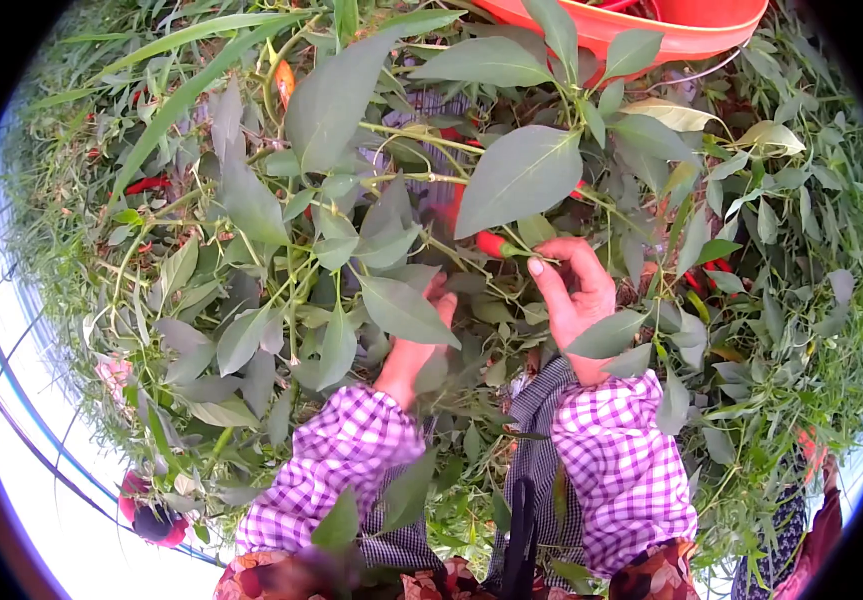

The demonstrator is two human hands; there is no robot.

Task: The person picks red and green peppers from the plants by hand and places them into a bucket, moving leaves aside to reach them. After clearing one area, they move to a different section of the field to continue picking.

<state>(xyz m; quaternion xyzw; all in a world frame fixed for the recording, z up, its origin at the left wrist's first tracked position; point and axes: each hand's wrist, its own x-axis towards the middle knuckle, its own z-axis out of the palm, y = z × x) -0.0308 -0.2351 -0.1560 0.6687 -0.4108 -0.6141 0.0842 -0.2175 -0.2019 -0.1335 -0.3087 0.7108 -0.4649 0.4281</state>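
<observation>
Chilli (pixel 148 185), red, lying low in the foliage on the far left. Chilli, orange (pixel 284 83), hanging near the top edge, a long grass blade (pixel 191 90) to its left.

Left sleeve (pixel 336 465), purple-and-white check, gathered at the wrist; forearm slanting up and inward from the lower edge.

Left hand (pixel 411 358), bare, raised among the stems, wrist nearly in line with the forearm. Broad green leaf (pixel 406 310) in front, covering much of the palm; fingertips showing above and beside it, pointing upward. Grip: whether these fingers are spread or pressed together, or hold anything, cannot be told.

Dark checked cloth (pixel 531 450), between the two forearms.

Large leaf (pixel 521 180), dull green, above the space between the hands.

Red chilli pepper (pixel 492 244), one, glossy, green at its stem end, just left of the right fingertips and below the large leaf; red end pointing left.

Right hand (pixel 589 300), bare, turned inward to the left, index finger arched over, thumb reaching up from below; the two tips pinching the green stem of the pepper. Wrist bent, partly crossed by a leaf (pixel 606 335).

Right sleeve (pixel 621 460), matching check, forearm rising steeply.

Red tub (pixel 641 40), top edge, right of centre, cut off by the view; red contents partly visible.

Red chillies (pixel 716 272), small cluster among leaves, right of the right hand.
</observation>
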